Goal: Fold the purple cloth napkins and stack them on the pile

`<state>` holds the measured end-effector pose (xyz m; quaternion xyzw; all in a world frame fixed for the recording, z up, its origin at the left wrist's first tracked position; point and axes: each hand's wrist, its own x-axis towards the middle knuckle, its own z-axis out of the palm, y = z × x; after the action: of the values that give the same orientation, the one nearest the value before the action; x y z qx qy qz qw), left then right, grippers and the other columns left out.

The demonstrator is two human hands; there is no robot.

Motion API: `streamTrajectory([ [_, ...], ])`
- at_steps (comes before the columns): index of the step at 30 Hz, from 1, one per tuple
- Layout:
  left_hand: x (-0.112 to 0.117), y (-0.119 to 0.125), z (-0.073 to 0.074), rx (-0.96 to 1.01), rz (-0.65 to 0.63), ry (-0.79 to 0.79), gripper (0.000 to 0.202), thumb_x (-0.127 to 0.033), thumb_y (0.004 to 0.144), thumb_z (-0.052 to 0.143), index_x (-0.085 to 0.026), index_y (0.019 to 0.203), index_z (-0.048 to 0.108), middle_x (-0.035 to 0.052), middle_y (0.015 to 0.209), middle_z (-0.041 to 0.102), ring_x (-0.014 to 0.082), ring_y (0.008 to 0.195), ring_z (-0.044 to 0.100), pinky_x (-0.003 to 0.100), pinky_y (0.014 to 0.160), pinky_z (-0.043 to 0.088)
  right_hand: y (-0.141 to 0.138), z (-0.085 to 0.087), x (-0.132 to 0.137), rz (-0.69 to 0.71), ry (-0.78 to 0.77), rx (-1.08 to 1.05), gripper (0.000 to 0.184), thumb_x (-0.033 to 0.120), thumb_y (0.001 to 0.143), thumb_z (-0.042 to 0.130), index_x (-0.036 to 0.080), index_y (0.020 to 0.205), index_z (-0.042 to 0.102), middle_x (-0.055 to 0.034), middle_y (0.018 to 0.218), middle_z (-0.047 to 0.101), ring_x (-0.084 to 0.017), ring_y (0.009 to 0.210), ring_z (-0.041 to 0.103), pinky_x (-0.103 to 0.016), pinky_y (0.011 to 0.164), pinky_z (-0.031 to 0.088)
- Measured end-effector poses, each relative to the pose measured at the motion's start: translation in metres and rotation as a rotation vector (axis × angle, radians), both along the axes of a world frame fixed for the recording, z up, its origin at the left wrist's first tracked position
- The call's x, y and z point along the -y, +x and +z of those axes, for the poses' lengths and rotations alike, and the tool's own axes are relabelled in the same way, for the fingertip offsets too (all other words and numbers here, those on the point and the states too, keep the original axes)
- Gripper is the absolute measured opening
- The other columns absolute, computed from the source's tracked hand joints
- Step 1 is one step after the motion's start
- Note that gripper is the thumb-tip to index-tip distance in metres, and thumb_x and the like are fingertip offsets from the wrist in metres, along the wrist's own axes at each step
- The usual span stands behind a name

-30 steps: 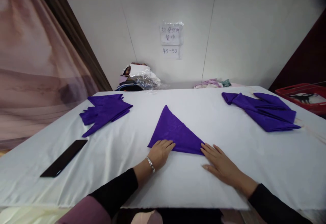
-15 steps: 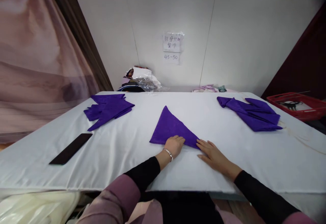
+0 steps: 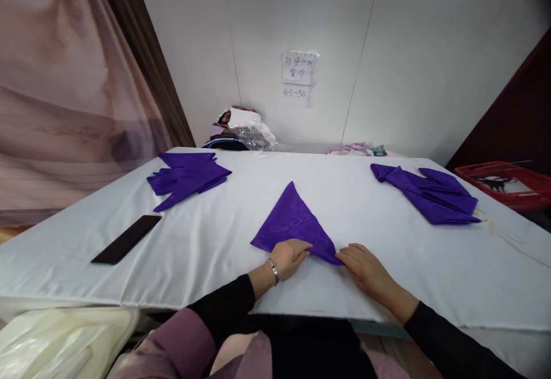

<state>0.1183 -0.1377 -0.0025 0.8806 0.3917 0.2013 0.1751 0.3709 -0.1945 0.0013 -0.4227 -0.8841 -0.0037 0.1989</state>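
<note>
A purple cloth napkin point(image 3: 295, 217) lies folded into a triangle on the white-covered table, one point facing away from me. At its near edge my left hand point(image 3: 289, 257), with a bracelet at the wrist, is closed on the fabric, thumb and fingers pressed together. My right hand point(image 3: 365, 269) pinches the napkin's right corner, which looks slightly lifted and curled. Part of the near edge is hidden behind my left hand.
The white tablecloth point(image 3: 206, 235) has soft wrinkles. Folded purple cloths lie at the back left point(image 3: 189, 175) and right point(image 3: 426, 192). A dark flat slab point(image 3: 127, 240) rests at left. A red basket point(image 3: 508, 186) stands beyond the right side; bagged fabrics point(image 3: 245, 129) sit behind.
Both hands have come slightly nearer to me. The right hand has gone from resting on the corner to pinching it, and the napkin's right side has curled inward. The view has shifted a little.
</note>
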Motion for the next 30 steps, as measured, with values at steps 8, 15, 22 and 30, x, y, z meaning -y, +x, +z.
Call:
streamTrajectory([
  [8, 0.021, -0.029, 0.0, 0.091, -0.186, -0.018, 0.034, -0.016, 0.081, 0.049, -0.023, 0.112, 0.062, 0.0005, 0.113, 0.068, 0.0163, 0.108, 0.06, 0.029, 0.097, 0.046, -0.008, 0.061, 0.024, 0.121, -0.335, -0.19, 0.026, 0.029, 0.093, 0.044, 0.023, 0.111, 0.063, -0.0061, 0.11, 0.067, -0.019, 0.104, 0.059, -0.036, 0.091, 0.048],
  [15, 0.018, -0.062, -0.003, 0.08, 0.141, 0.03, 0.033, -0.013, 0.078, 0.049, -0.025, 0.105, 0.065, 0.0016, 0.098, 0.071, 0.0169, 0.093, 0.063, 0.033, 0.086, 0.051, -0.022, 0.102, -0.011, 0.067, -0.655, -0.421, 0.018, 0.033, 0.084, 0.057, 0.019, 0.087, 0.067, -0.0008, 0.078, 0.067, -0.014, 0.071, 0.06, -0.026, 0.067, 0.048],
  [22, 0.011, -0.082, -0.006, 0.04, 0.372, 0.083, 0.032, -0.025, 0.079, 0.053, -0.026, 0.109, 0.063, 0.0024, 0.092, 0.071, 0.0205, 0.086, 0.063, 0.038, 0.082, 0.05, -0.031, 0.101, -0.097, -0.104, -0.745, -0.896, 0.022, 0.029, 0.069, 0.071, 0.017, 0.086, 0.065, -0.0003, 0.075, 0.064, -0.014, 0.069, 0.059, -0.03, 0.068, 0.049],
  [30, -0.002, -0.092, 0.0, -0.064, 0.423, 0.072, 0.009, -0.026, 0.078, 0.055, -0.022, 0.076, 0.063, 0.0036, 0.086, 0.064, 0.0215, 0.085, 0.058, 0.037, 0.078, 0.046, -0.054, 0.07, -0.189, -0.323, -0.787, -1.001, 0.015, 0.016, 0.07, 0.063, 0.014, 0.085, 0.06, -0.0021, 0.075, 0.061, -0.012, 0.065, 0.058, -0.026, 0.06, 0.049],
])
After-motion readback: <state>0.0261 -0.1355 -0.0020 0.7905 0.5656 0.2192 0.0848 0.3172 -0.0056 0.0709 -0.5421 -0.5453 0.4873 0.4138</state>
